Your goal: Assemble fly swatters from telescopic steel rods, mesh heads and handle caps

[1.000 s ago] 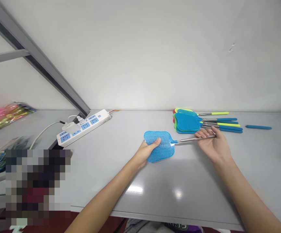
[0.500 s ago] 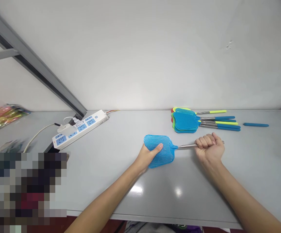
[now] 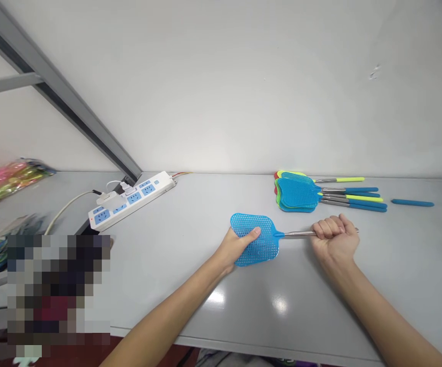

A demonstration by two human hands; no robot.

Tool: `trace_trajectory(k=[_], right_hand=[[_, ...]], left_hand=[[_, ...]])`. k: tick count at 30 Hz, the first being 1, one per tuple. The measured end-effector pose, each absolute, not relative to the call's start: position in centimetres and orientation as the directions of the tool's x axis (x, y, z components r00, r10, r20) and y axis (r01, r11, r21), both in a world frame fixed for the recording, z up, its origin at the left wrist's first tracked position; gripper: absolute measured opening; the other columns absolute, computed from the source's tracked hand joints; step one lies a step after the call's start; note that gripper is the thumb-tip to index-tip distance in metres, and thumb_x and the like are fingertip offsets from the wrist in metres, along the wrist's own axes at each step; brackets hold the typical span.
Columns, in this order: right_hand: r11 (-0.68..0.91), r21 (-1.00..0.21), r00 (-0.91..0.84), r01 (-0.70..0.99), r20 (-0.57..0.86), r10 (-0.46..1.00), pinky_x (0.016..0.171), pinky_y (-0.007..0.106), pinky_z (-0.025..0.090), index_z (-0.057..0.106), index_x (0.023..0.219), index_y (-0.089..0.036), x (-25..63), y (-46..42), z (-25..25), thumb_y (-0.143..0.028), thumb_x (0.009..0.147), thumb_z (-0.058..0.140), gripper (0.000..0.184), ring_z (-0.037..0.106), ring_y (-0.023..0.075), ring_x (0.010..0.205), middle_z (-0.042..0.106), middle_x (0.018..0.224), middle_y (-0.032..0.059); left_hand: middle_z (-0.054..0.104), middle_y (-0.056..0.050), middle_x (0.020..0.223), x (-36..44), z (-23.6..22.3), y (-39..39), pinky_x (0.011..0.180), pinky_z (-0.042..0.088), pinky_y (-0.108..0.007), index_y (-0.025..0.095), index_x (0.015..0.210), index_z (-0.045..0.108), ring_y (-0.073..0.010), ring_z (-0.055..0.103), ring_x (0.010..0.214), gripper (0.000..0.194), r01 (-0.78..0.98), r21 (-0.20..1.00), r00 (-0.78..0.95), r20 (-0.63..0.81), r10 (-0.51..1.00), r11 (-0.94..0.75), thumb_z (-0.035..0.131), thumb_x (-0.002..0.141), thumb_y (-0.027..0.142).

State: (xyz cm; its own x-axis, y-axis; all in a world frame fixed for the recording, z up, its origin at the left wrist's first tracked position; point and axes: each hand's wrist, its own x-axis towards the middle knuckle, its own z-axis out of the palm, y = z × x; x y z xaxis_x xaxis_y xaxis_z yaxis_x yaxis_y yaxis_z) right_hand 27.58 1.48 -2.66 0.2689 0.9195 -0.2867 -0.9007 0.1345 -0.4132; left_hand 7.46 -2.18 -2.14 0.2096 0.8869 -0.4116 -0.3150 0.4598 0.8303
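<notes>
Both hands hold one blue fly swatter (image 3: pixel 263 243) level above the grey table. My left hand (image 3: pixel 233 251) pinches its perforated head, thumb on top and the fingers hidden beneath. Around the bare metal rod, my right hand (image 3: pixel 334 237) is closed in a fist; the rod's end sticks out a little past it on the right. Behind the hands lies a stack of fly swatters (image 3: pixel 300 194) with blue, green, yellow and red heads, their blue and yellow handles pointing right. A loose blue handle sleeve (image 3: pixel 412 203) rests on the table to the right of that stack.
A white power strip (image 3: pixel 132 200) with plugs and cables lies at the left on the grey table (image 3: pixel 159 280). Farther left are plastic-wrapped colourful items (image 3: pixel 14 178). A grey metal frame post (image 3: pixel 79 107) slants up by the wall; a pixelated area covers the lower left.
The whole scene has shifted slightly rightward in view, as the camera turned a little. Both hands keep the same grip on the fly swatter.
</notes>
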Motion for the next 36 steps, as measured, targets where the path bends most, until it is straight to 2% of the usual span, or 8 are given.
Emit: trace_trajectory(k=[9,12,17,25,29,32,34,36], right_hand=[[0.083,-0.413,0.221,-0.907,-0.299,0.928,0.031,0.02,0.015,0.009,0.055,-0.018,27.9,1.9,-2.1,-0.016,0.074,0.037,0.033,0.007,0.0075,0.036,0.003,0.046,-0.0063],[0.056,-0.426,0.204,-0.903,-0.31,0.928,0.031,0.02,0.015,0.01,0.055,-0.018,28.2,2.1,-2.0,-0.017,0.074,0.037,0.033,0.008,0.0076,0.035,0.003,0.046,-0.0062],[0.028,-0.469,0.172,-0.883,-0.267,0.948,0.032,0.02,0.019,0.011,0.053,-0.017,28.6,2.2,-2.0,-0.019,0.074,0.037,0.033,0.011,0.0071,0.035,0.006,0.043,-0.0065],[-0.012,-0.419,0.138,-0.908,-0.326,0.935,0.033,0.019,0.022,0.014,0.052,-0.018,29.2,2.5,-1.5,-0.014,0.069,0.037,0.028,0.017,0.0068,0.035,0.014,0.042,-0.0066],[-0.046,-0.404,0.1,-0.914,-0.332,0.938,0.034,0.019,0.024,0.014,0.054,-0.018,30.3,3.0,-1.6,-0.011,0.066,0.038,0.028,0.019,0.0067,0.035,0.016,0.042,-0.0066],[-0.063,-0.413,0.105,-0.908,-0.372,0.922,0.034,0.019,0.023,0.014,0.054,-0.018,31.3,3.3,-1.7,-0.01,0.064,0.038,0.027,0.02,0.0065,0.035,0.017,0.043,-0.0068],[-0.055,-0.426,0.128,-0.903,-0.389,0.912,0.034,0.018,0.022,0.014,0.054,-0.018,31.8,3.5,-1.7,-0.009,0.063,0.037,0.027,0.019,0.0064,0.034,0.017,0.042,-0.0068],[-0.045,-0.442,0.148,-0.896,-0.391,0.909,0.033,0.019,0.022,0.014,0.054,-0.018,32.0,3.5,-1.7,-0.009,0.063,0.036,0.026,0.019,0.0065,0.034,0.017,0.042,-0.0067]], left_hand=[[0.058,-0.012,0.105,7.6,-2.1,-2.2,0.08,0.045,-0.037,0.014,0.105,0.054,-0.0232,0.057,0.09,0.045,-0.354,0.815,0.236,-0.396,0.887,0.458,0.063,0.066,0.035],[0.061,-0.011,0.101,7.9,-2.2,-2.3,0.08,0.044,-0.036,0.014,0.102,0.056,-0.0222,0.058,0.088,0.042,-0.352,0.84,0.22,-0.354,0.909,0.412,0.062,0.067,0.037],[0.064,-0.01,0.091,7.9,-2.3,-2.2,0.079,0.044,-0.036,0.014,0.1,0.058,-0.0213,0.06,0.082,0.042,-0.35,0.829,0.244,-0.37,0.897,0.437,0.061,0.066,0.039],[0.062,-0.01,0.097,7.9,-1.9,-2.2,0.08,0.043,-0.036,0.014,0.101,0.057,-0.021,0.059,0.084,0.038,-0.378,0.818,0.278,-0.347,0.896,0.434,0.058,0.071,0.037],[0.062,-0.01,0.09,8.0,-2.5,-1.9,0.075,0.044,-0.033,0.011,0.094,0.058,-0.019,0.059,0.079,0.037,-0.378,0.837,0.234,-0.327,0.916,0.395,0.054,0.072,0.041],[0.06,-0.005,0.078,7.8,-3.1,-1.5,0.065,0.044,-0.027,0.013,0.09,0.055,-0.0141,0.056,0.068,0.035,-0.258,0.935,0.022,-0.246,0.969,0.243,0.051,0.073,0.043],[0.057,-0.004,0.08,7.5,-3.0,-1.3,0.063,0.043,-0.025,0.016,0.097,0.051,-0.0131,0.054,0.067,0.036,-0.047,0.993,-0.145,-0.118,0.982,0.112,0.051,0.072,0.043],[0.054,-0.006,0.094,7.3,-2.4,-1.5,0.071,0.041,-0.028,0.019,0.105,0.046,-0.0154,0.052,0.08,0.04,0.234,0.972,-0.209,0.075,0.975,-0.025,0.051,0.073,0.041]])
